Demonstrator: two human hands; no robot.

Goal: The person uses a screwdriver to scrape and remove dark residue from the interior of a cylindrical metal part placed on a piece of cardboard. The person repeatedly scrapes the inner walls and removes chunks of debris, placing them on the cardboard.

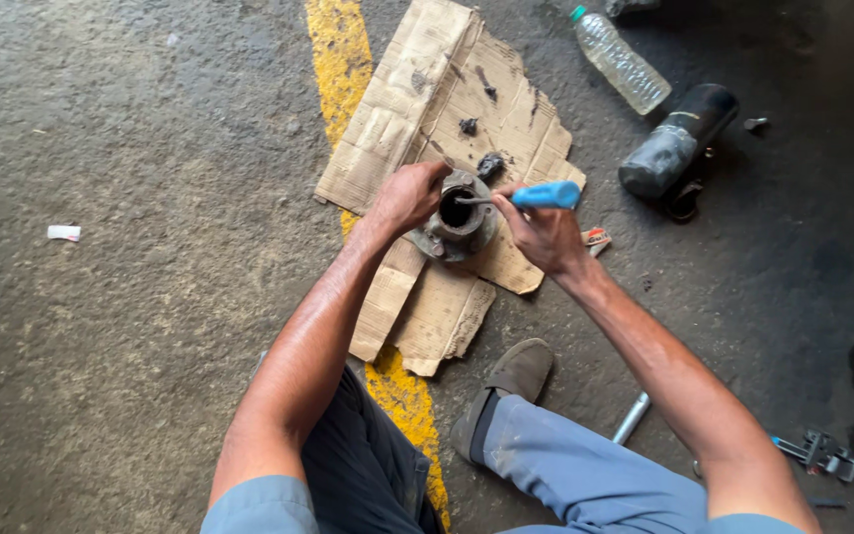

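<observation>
A rusty round metal hub with an open bore stands on a torn sheet of cardboard on the floor. My left hand grips the hub's left rim. My right hand holds a blue-handled screwdriver, whose metal shaft points left with its tip inside the hub's bore. Two small dark metal parts lie on the cardboard just behind the hub.
A clear plastic bottle and a black cylinder lie at the upper right. A metal rod and a small metal tool rest near my right leg. A yellow painted line runs under the cardboard across the concrete floor.
</observation>
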